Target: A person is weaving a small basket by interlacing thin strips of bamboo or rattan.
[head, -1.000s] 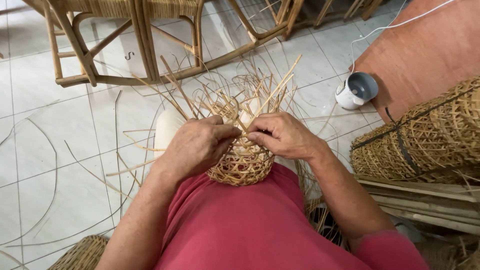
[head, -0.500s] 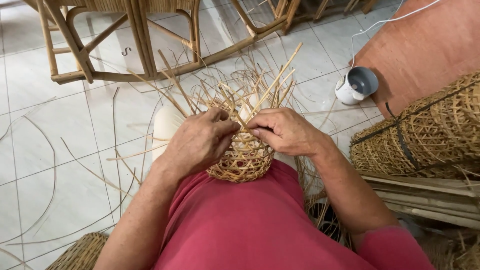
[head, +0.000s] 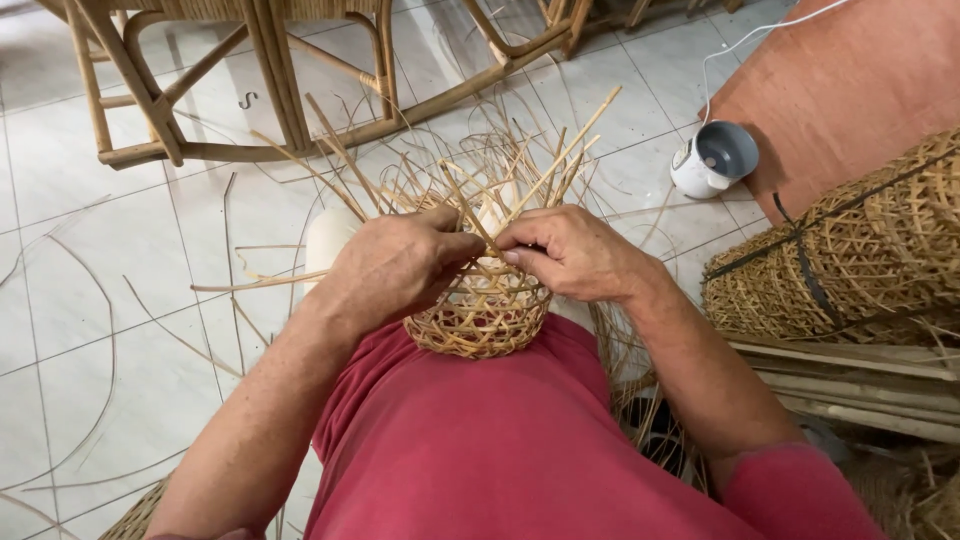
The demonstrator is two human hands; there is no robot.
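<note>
- The little woven basket (head: pixel 482 318) sits on my lap, pressed against my red shirt (head: pixel 500 440), open side facing away from me. It's an open lattice weave, pale tan, rounded at the bottom.
- Loose cane strips (head: pixel 560 160) stick up and fan out from its rim in all directions, some long and straight, some curling.
- My left hand (head: pixel 395 270) is curled over the left side of the rim, thumb and fingers pinched on one of the strips right at the top edge.
- My right hand (head: pixel 570 252) comes in from the other side, fingertips closed on the same spot, so both hands meet almost touching over the middle of the basket.
- Just behind the basket there's something smooth and cream-coloured (head: pixel 328 240) poking out on the left, can't really tell what it is.
- The white tiled floor (head: pixel 120 330) around me has stray thin cane strands lying about in loops.
- Further out at the top, a rattan chair frame (head: pixel 260 70) stands on the tiles.
- Off to my right, a white and grey plastic jug-like thing (head: pixel 712 160) lies tipped on its side with a white cord running from it, next to a reddish-brown mat (head: pixel 850 80).
- At the right edge, a big bundle of finished lattice weave (head: pixel 850 250) tied with a dark strap, resting on some flat cane lengths (head: pixel 850 385).
</note>
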